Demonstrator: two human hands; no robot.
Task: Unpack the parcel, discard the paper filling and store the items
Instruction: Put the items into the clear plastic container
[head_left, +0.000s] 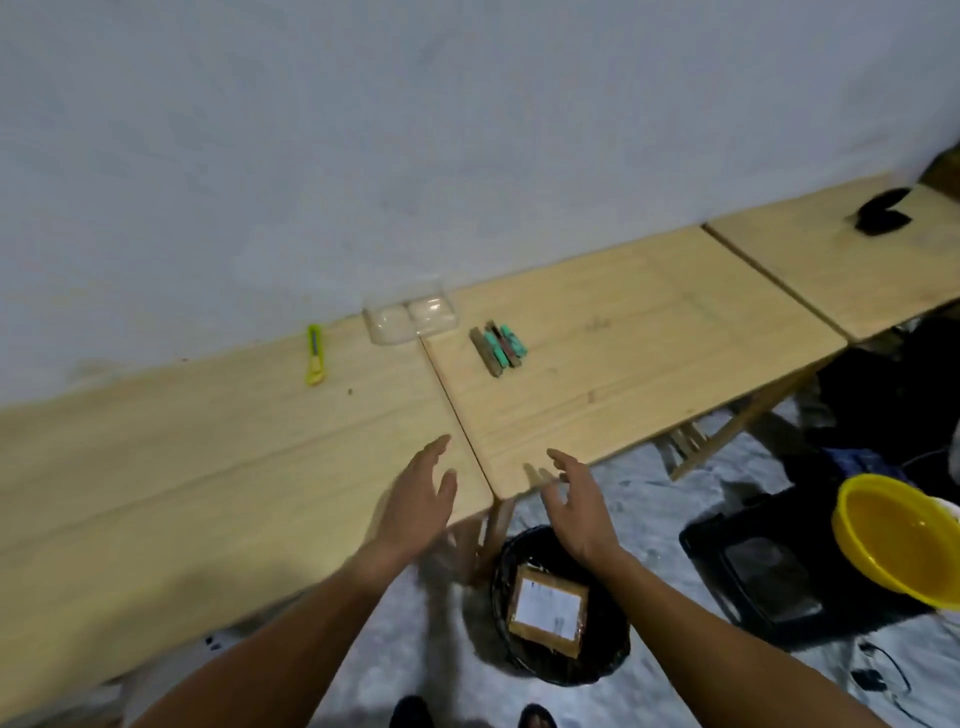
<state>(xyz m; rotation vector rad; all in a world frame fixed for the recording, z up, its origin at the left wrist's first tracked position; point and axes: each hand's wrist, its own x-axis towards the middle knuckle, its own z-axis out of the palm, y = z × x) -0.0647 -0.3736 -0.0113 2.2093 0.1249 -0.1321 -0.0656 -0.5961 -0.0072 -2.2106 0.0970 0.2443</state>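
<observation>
Along the wooden bench (597, 364), blur hides detail; both the left hand (415, 499) and right hand (576, 506) are spread and hold nothing above the front edge, while the parcel box (548, 610) lies below them in the black bin (613, 644).

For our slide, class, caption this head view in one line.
Both hands, left and right, open over the table edge; cardboard parcel in the black bin.

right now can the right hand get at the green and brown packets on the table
Probably yes: the right hand is open, holds nothing, and only bare table lies between it and the packets.
</observation>
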